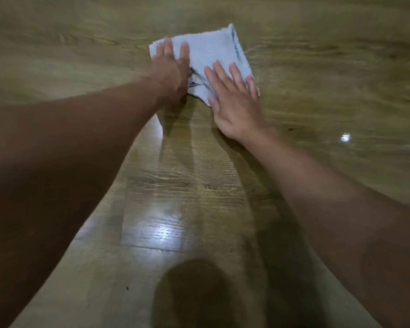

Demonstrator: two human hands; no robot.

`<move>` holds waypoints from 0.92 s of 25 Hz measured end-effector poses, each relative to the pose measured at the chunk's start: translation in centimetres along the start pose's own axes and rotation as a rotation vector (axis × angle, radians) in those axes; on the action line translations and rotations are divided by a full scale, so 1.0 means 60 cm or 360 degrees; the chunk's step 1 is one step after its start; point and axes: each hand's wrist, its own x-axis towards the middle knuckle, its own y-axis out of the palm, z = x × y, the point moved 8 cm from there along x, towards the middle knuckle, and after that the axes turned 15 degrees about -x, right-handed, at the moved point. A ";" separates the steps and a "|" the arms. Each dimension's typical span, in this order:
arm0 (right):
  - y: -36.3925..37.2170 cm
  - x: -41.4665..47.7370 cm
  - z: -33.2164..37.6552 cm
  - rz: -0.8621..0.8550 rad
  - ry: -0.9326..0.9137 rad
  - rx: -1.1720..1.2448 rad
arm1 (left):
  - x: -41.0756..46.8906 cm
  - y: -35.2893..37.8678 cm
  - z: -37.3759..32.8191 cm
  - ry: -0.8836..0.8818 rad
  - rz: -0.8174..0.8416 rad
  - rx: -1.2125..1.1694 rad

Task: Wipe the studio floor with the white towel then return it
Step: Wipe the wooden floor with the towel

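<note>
A folded white towel (213, 50) lies flat on the wooden floor (317, 67) ahead of me. My left hand (171, 69) presses palm-down on its left part, fingers stretched out and close together. My right hand (232, 100) lies flat on the towel's near right corner, fingers spread. Both arms reach forward from the bottom corners of the frame. The towel's near left part is hidden under my left hand. The picture is blurred by motion.
Glossy wood-look planks fill the whole view, with bright light reflections at the lower middle (161, 233) and at the right (345, 137). A dark rounded shadow (194, 292) falls on the floor near the bottom edge.
</note>
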 end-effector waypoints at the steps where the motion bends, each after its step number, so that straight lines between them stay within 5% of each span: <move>1: 0.001 0.003 0.003 0.0037 0.0026 0.0005 | 0.001 -0.005 0.001 0.0005 -0.0009 0.0005; 8: -0.003 -0.017 0.007 0.0293 -0.0150 -0.0034 | -0.033 0.016 -0.008 0.0028 -0.0026 0.0127; 16: 0.011 -0.318 0.060 0.0231 -0.0091 -0.0124 | -0.282 0.153 -0.028 0.0221 0.0182 0.0190; 23: 0.018 -0.271 0.077 0.0179 -0.0158 -0.0150 | -0.316 0.173 -0.038 0.0144 0.0098 0.0112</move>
